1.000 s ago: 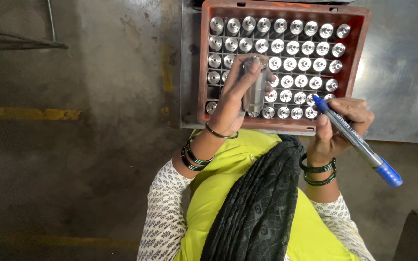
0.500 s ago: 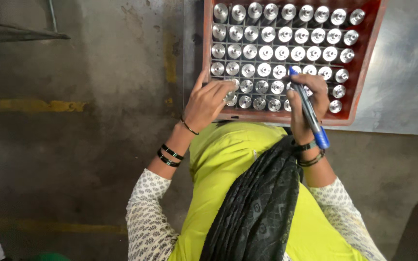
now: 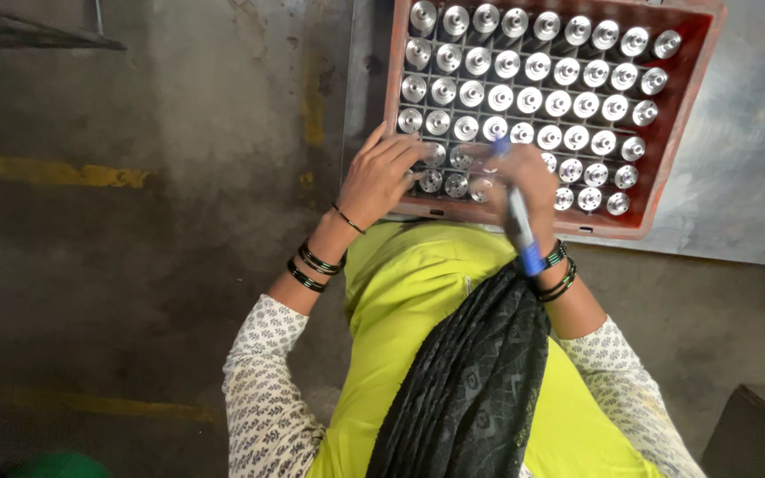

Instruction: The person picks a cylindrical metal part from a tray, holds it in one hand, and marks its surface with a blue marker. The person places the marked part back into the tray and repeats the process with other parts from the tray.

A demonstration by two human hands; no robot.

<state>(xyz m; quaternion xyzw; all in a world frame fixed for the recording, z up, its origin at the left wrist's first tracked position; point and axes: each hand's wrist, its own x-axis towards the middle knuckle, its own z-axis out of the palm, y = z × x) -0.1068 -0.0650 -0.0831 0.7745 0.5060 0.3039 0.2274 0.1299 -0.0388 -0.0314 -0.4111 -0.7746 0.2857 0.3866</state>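
A red plastic tray with a grid of cells holds several shiny metal cylinders standing upright. My left hand lies on the near left corner of the tray, fingers spread and touching the cylinders there. Just beside it, my right hand grips a blue pen, its tip pointing at cylinders in the near rows. Both wrists wear dark bangles.
The tray sits on a grey metal sheet table. A worn concrete floor with a yellow line lies to the left. A dark box is at the bottom right, and a green object at the bottom left.
My left hand held a metal cylinder up a second ago; it has lowered to the tray's near left corner. My right hand brought the pen from the right over the near rows.
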